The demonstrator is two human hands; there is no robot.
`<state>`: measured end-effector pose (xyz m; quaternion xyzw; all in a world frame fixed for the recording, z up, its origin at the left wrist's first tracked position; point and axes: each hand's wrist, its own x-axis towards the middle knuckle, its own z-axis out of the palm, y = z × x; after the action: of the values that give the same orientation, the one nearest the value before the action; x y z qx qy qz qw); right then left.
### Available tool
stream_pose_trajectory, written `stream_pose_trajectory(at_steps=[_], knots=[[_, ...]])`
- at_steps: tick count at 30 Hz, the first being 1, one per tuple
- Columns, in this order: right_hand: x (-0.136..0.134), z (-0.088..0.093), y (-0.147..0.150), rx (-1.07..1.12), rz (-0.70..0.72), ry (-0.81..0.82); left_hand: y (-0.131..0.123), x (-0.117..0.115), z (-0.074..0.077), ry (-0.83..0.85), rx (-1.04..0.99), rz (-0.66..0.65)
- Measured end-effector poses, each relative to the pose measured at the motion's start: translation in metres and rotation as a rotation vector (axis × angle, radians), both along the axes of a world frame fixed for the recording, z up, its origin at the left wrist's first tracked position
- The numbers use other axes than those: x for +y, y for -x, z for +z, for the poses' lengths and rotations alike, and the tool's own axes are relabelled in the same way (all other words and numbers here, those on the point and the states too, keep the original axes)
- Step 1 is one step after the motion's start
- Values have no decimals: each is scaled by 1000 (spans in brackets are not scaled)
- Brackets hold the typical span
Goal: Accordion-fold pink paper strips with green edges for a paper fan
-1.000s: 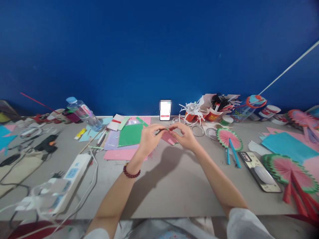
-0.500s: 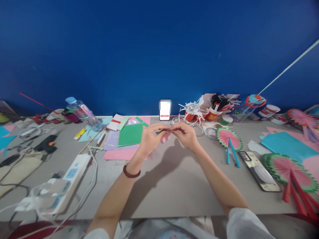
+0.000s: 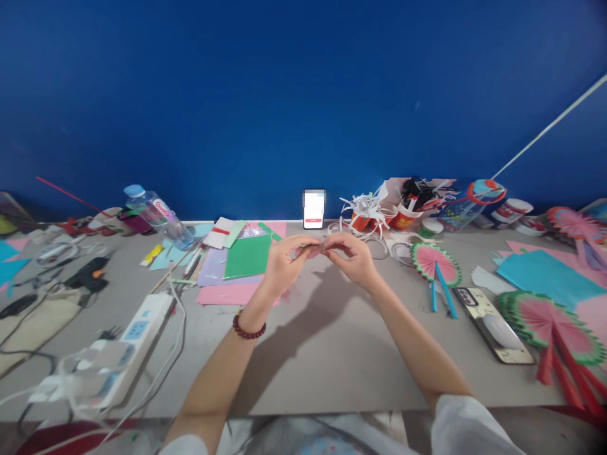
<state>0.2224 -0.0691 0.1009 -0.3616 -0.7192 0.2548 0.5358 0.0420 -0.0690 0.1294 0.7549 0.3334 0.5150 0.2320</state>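
Near the middle of the view, my left hand [image 3: 287,260] and my right hand [image 3: 351,256] meet fingertip to fingertip above the grey table [image 3: 327,373]. Both pinch a small pinkish piece [image 3: 315,251], mostly hidden by the fingers; it looks like paper. A beaded bracelet [image 3: 249,326] circles the left wrist. Left of my left hand lie a green sheet [image 3: 248,256] and a pink sheet [image 3: 227,295]. A lit phone [image 3: 313,209] stands upright just behind the hands, against the blue wall.
A power strip [image 3: 137,344] with cables and a tilted bottle [image 3: 164,218] are at left. Cups of paper strips [image 3: 365,212] and pens stand behind at right. Farther right are watermelon-coloured paper fans [image 3: 435,264], a phone with a mouse [image 3: 500,332] on it, and a blue sheet [image 3: 547,278].
The fingers have shifted slightly around the small piece, and its pink part now sits higher between the fingertips. My left wrist has moved a little to the left.
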Motion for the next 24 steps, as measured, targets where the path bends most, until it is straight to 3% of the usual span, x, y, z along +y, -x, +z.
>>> stream_pose_trajectory(at_steps=[13,18,24], knots=[[-2,0,0,40,-10,25,0,-3,3,-87,21,-24],[-2,3,1,162,82,88,-1,-4,2,-45,12,-1],[-1,7,-1,287,229,263,0,-1,3,-77,-33,-118]])
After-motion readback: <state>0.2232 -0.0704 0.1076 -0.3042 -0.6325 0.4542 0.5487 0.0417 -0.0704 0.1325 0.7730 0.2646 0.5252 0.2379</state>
